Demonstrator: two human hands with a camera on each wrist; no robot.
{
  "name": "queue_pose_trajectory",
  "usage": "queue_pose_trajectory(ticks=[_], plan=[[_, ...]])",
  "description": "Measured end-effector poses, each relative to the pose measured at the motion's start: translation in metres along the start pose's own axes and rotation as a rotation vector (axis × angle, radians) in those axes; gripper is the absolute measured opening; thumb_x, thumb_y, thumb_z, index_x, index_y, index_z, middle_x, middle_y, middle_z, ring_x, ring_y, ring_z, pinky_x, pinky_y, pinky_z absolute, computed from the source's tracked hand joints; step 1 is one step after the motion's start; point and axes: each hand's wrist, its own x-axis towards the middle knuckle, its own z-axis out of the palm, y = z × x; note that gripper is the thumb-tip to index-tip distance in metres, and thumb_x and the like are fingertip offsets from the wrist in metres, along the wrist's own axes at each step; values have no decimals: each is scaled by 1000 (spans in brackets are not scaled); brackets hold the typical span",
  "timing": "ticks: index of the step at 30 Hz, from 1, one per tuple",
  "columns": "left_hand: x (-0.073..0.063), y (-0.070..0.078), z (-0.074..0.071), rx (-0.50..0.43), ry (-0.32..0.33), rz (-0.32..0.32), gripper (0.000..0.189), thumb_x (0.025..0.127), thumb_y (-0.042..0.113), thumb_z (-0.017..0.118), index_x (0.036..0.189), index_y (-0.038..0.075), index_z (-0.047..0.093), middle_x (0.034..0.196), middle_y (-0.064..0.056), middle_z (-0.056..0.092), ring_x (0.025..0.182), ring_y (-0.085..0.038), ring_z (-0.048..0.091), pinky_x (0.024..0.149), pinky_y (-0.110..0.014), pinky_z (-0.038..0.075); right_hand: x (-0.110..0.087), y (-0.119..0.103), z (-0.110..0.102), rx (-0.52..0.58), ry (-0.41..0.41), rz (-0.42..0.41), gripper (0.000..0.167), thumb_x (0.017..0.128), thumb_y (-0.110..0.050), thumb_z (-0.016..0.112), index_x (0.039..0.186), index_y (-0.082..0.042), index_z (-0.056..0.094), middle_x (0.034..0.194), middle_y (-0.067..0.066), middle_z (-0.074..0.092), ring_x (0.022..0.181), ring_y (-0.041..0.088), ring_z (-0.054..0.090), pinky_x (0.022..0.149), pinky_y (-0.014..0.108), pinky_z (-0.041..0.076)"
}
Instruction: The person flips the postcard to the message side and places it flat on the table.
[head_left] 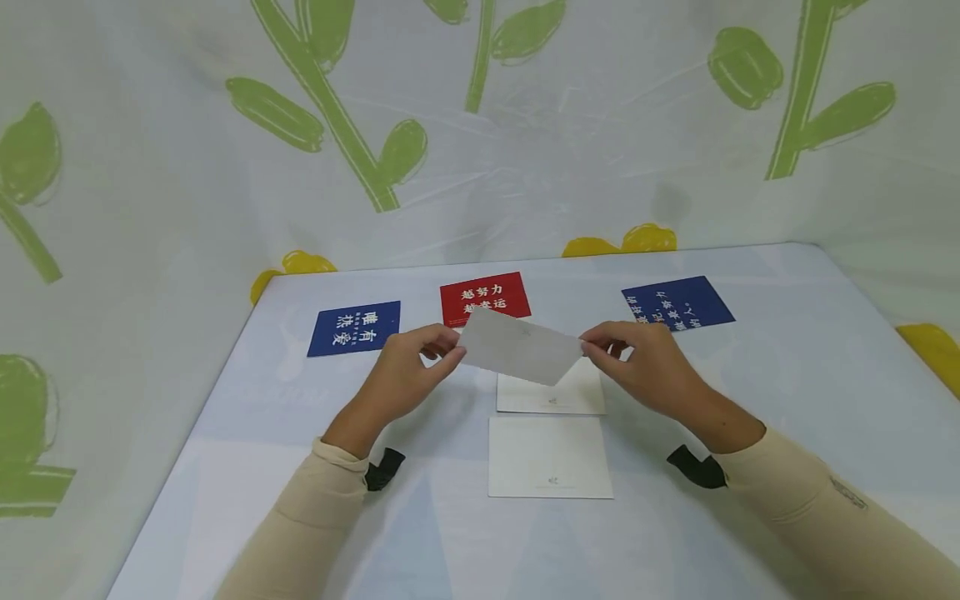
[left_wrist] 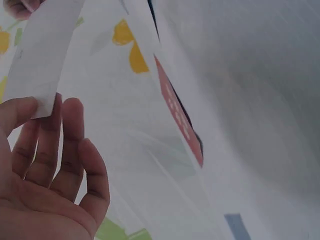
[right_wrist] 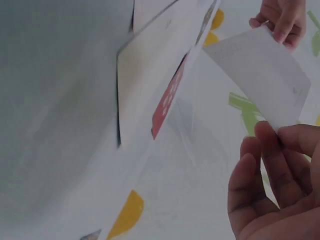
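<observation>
Between both hands, a white card [head_left: 522, 343] is held tilted above the table. My left hand [head_left: 408, 367] pinches its left end between thumb and fingers; in the left wrist view the thumb lies on the pale face of the card [left_wrist: 42, 55]. On the opposite end, my right hand [head_left: 645, 362] pinches a corner, as the right wrist view of the card [right_wrist: 267, 75] also shows. Beneath it lies a cream card [head_left: 551, 396], partly covered from sight. Nearer to me, a second cream card [head_left: 551, 458] lies flat with a small mark near its lower edge.
Along the back of the table [head_left: 255, 417] lie a blue card [head_left: 354, 329] at left, a red card [head_left: 487, 292] in the middle and another blue card [head_left: 678, 302] at right, all with white characters. Behind hangs a white cloth [head_left: 540, 158] with green leaf prints.
</observation>
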Motion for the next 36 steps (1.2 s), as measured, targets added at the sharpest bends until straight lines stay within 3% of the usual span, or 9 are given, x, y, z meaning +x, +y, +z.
queue_pose_trajectory(ticks=[10,16,21,28,36], plan=[[8,6,19,-167,56,-97,27,96,23,68,122,19,65,94,0,72,85,-16,66,78,-28,57,-15,2,2,170,-160,132,21,92,-9,69,113,-9,69,84,4,74,73,14,63,61,22,50],[8,8,28,-204,9,-121,26,96,22,67,122,21,66,97,-1,71,83,-16,66,74,-28,57,-19,0,4,254,-256,228,24,92,-15,71,114,-7,69,79,2,68,70,17,59,58,23,48],[6,8,33,-229,-17,-130,27,95,21,68,122,20,67,98,-2,71,84,-18,65,72,-28,57,-20,2,10,291,-329,250,25,93,-22,70,113,-7,69,76,1,66,72,19,60,60,23,51],[6,10,39,-282,-60,-139,40,94,20,71,132,19,60,91,-3,69,82,-16,65,73,-26,55,-23,4,10,337,-352,278,22,94,-20,70,111,-7,66,80,2,69,73,19,64,61,24,49],[7,12,42,-321,-140,-213,56,93,23,72,141,14,45,93,2,74,82,-12,70,83,-29,55,-22,5,10,411,-326,302,21,94,-16,69,110,-4,63,82,4,74,74,18,69,65,26,52]])
